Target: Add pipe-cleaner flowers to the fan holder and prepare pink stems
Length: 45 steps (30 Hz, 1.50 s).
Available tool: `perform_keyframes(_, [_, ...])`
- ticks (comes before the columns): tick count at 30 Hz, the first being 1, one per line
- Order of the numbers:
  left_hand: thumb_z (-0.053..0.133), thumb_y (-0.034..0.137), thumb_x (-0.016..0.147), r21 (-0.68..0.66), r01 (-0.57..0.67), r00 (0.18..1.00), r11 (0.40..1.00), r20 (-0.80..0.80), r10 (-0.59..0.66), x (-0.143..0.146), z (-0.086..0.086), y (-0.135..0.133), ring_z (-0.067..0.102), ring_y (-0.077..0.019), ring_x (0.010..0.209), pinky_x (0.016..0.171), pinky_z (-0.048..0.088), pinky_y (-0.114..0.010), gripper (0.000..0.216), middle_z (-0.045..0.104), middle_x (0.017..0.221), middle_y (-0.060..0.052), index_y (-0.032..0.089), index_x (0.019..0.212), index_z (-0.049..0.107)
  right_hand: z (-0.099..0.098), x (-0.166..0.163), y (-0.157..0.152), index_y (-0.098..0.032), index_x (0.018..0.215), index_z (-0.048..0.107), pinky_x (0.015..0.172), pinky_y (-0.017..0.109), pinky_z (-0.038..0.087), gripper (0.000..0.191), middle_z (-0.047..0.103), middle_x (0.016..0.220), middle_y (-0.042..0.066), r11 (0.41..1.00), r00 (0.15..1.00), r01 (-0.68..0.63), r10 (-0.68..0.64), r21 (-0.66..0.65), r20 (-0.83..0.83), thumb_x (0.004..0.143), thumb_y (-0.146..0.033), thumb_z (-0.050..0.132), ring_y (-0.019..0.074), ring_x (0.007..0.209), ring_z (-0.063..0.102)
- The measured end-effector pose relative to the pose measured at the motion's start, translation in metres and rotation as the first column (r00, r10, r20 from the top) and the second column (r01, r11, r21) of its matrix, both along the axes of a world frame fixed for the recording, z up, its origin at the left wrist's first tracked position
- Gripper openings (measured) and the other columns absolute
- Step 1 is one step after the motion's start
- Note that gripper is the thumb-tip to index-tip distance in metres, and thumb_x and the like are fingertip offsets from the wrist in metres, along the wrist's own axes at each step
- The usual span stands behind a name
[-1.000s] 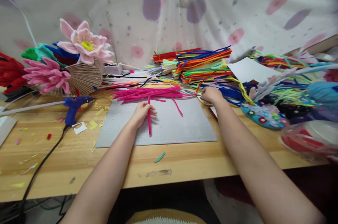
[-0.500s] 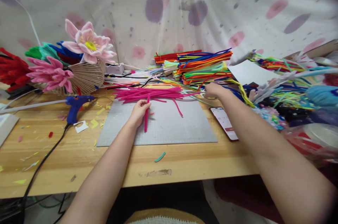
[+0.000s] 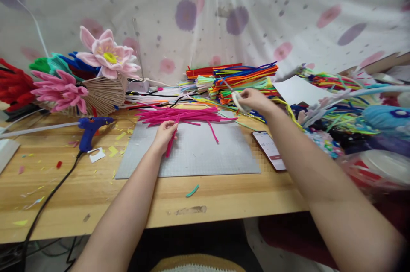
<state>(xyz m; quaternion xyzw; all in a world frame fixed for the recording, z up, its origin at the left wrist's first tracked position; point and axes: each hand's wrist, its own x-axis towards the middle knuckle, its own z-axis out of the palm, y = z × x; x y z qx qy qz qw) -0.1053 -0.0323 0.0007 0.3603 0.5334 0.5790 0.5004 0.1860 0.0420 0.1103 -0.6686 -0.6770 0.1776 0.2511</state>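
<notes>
My left hand (image 3: 164, 134) is closed round a short magenta pipe cleaner piece (image 3: 171, 143), held at a slant over the grey cutting mat (image 3: 221, 159). Just beyond it lies a loose pile of magenta pipe cleaners (image 3: 188, 115) across the mat's far edge, one of them sticking out toward me. My right hand (image 3: 253, 100) grips white-handled scissors (image 3: 236, 100) by the handles, raised at the back right of the mat. The blades point up and to the left, in front of the coloured bundles.
Stacked pipe cleaner bundles (image 3: 243, 77) stand at the back. A phone (image 3: 269, 151) lies right of the mat, beside heaped craft materials (image 3: 339, 120). On the left are a blue glue gun (image 3: 89, 131), its cord, yellow scraps and fuzzy flowers (image 3: 109, 54). A green snippet (image 3: 192, 191) lies in front.
My right hand has lifted slightly and moved left, and scissors now show in it. The magenta piece in my left hand has tilted from nearly upright to a slant.
</notes>
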Motion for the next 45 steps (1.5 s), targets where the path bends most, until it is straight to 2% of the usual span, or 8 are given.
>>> perform_keyframes(2, [0.073,0.033,0.052,0.025,0.017,1.0,1.0,-0.021,-0.017,-0.002,0.0,0.0,0.051,-0.0097,0.055,0.037,0.038,-0.017,0.036,0.053,0.064,0.001,0.014,0.079,0.058,-0.024,-0.028,-0.01,-0.015,0.076,0.056,0.056,0.024,0.043,0.016,0.062,0.067,0.004,0.976,0.874,-0.163,0.076,-0.142,-0.479,0.074,-0.028,0.064,0.0128,0.059,0.056])
perform_keyframes(4, [0.07,0.034,0.055,0.036,0.046,0.997,0.998,-0.062,-0.044,-0.003,-0.002,0.001,0.051,-0.0102,0.056,0.037,0.038,-0.018,0.033,0.054,0.065,0.0,0.014,0.079,0.059,-0.047,-0.054,-0.02,-0.016,0.071,0.052,0.054,0.022,0.043,0.023,0.056,0.059,0.0,0.905,0.596,-0.359,0.035,-0.227,-0.802,0.077,-0.035,0.063,0.0098,0.053,0.052])
perform_keyframes(8, [0.061,0.03,0.066,0.04,0.002,0.969,0.999,-0.248,0.008,-0.007,-0.01,0.004,0.051,-0.0113,0.056,0.039,0.037,-0.019,0.021,0.054,0.065,0.0,0.015,0.08,0.056,-0.077,-0.088,-0.037,-0.014,0.08,0.055,0.056,0.024,0.046,0.041,0.058,0.069,0.003,0.64,0.173,-0.737,-0.134,-0.218,-0.976,0.084,-0.055,0.047,0.0114,0.06,0.055])
perform_keyframes(11, [0.055,0.027,0.072,0.069,-0.06,0.897,0.996,-0.434,0.084,-0.01,-0.018,0.007,0.053,-0.0122,0.06,0.044,0.039,-0.02,0.014,0.056,0.07,-0.001,0.016,0.082,0.054,-0.093,-0.095,-0.043,-0.011,0.087,0.056,0.065,0.028,0.049,0.054,0.062,0.078,0.009,0.471,0.086,-0.863,-0.222,-0.184,-0.971,0.084,-0.062,0.037,0.0151,0.07,0.059])
perform_keyframes(17, [0.05,0.024,0.077,0.128,-0.133,0.784,0.983,-0.593,0.183,-0.013,-0.024,0.012,0.056,-0.0147,0.071,0.064,0.045,-0.027,0.008,0.059,0.077,-0.003,0.018,0.082,0.05,-0.114,-0.098,-0.044,-0.005,0.093,0.058,0.069,0.03,0.05,0.069,0.063,0.081,0.013,0.293,0.156,-0.927,-0.264,-0.233,-0.952,0.085,-0.066,0.024,0.0177,0.072,0.062])
perform_keyframes(24, [0.05,0.024,0.078,0.185,-0.08,0.736,0.979,-0.652,0.183,-0.006,-0.022,0.009,0.055,-0.0155,0.072,0.069,0.043,-0.029,0.007,0.059,0.078,-0.003,0.019,0.082,0.049,-0.117,-0.102,-0.043,-0.004,0.098,0.057,0.072,0.032,0.05,0.074,0.064,0.08,0.013,0.237,0.167,-0.943,-0.268,-0.233,-0.949,0.087,-0.064,0.015,0.0183,0.074,0.062])
perform_keyframes(32, [0.05,0.023,0.079,0.245,0.106,0.733,0.964,-0.674,0.091,0.019,-0.016,-0.005,0.054,-0.013,0.07,0.067,0.042,-0.026,0.005,0.059,0.078,-0.001,0.019,0.082,0.05,-0.113,-0.102,-0.044,-0.005,0.098,0.058,0.083,0.039,0.047,0.086,0.066,0.081,0.015,0.356,0.092,-0.914,-0.282,-0.193,-0.955,0.077,-0.077,0.016,0.0212,0.079,0.063])
perform_keyframes(45, [0.055,0.023,0.076,0.191,0.141,0.63,0.971,-0.774,0.06,0.016,-0.012,-0.004,0.056,-0.0168,0.072,0.069,0.042,-0.029,0.014,0.063,0.075,-0.005,0.017,0.076,0.067,-0.11,-0.105,-0.045,-0.008,0.092,0.059,0.081,0.041,0.047,0.084,0.064,0.076,0.013,0.472,0.044,-0.862,-0.289,-0.183,-0.956,0.074,-0.079,0.018,0.0212,0.076,0.061])
